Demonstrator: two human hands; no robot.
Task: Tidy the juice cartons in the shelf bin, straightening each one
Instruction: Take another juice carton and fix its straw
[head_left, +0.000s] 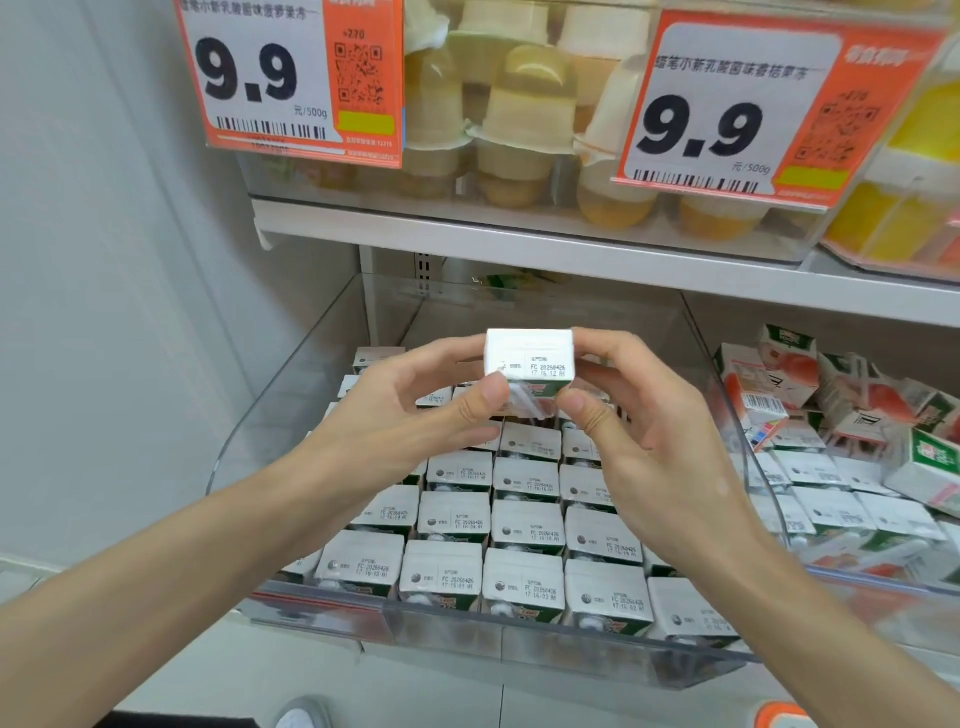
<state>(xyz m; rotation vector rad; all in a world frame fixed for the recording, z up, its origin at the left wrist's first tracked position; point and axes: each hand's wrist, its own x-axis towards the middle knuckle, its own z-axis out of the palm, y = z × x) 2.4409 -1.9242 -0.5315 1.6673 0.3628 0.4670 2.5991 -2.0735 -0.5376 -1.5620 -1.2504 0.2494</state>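
– Two hands are being used here. One juice carton (529, 358) is being held between them, raised over the rows in the shelf bin (291, 384).

– How is it being gripped?

– It is being pinched from both ends. Its left end is being grasped by the left hand (415, 410), with the thumb being pressed at the near lower edge and the fingers being curled behind. Its right end is being grasped by the right hand (639, 431) in the same manner.

– And where exactly is it being kept?

– It is being kept in the air above the back half of the bin. Its white top with the printed date is being turned toward the camera. Whether the cartons under it are being touched cannot be told.

– What is being shown below?

– Many standing cartons (527, 525) are being shown in close rows, with the tops upward and the dates being readable.

– And around?

– In the neighbouring bin (727, 395), on the right, other cartons (852, 405) are being shown in disorder, some tilted and some lying on a side. On the upper shelf (519, 244), jelly cups (514, 119) are being displayed behind two orange price tags (291, 78), each being marked 9.9.
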